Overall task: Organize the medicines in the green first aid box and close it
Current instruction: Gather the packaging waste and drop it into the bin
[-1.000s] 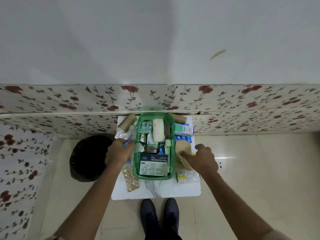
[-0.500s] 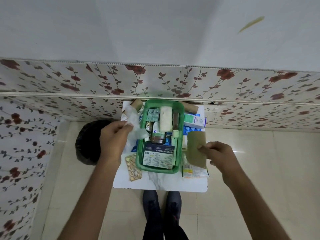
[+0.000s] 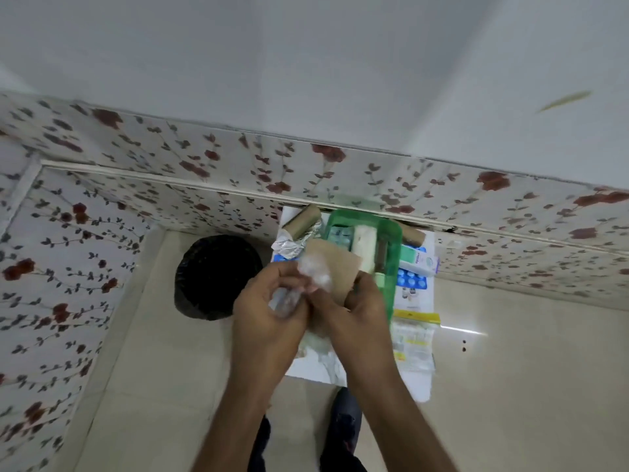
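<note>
Both hands meet mid-frame: left hand (image 3: 269, 311) clamped on crinkly clear plastic wrapper (image 3: 315, 272), right hand (image 3: 362, 301) pinching flat brown card (image 3: 335, 267), likely bundling them. Open green plastic first aid box (image 3: 391, 253) sits upper centre on white table (image 3: 313, 369), part-filled, so hands work clear of it

One head-worn wide-angle view looks steeply down and forward from close above the small counter (image 3: 306, 369), tilted, floral wall (image 3: 204, 165) beyond.

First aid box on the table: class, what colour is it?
Green; the box shows best in the head view, behind the hands.
</note>
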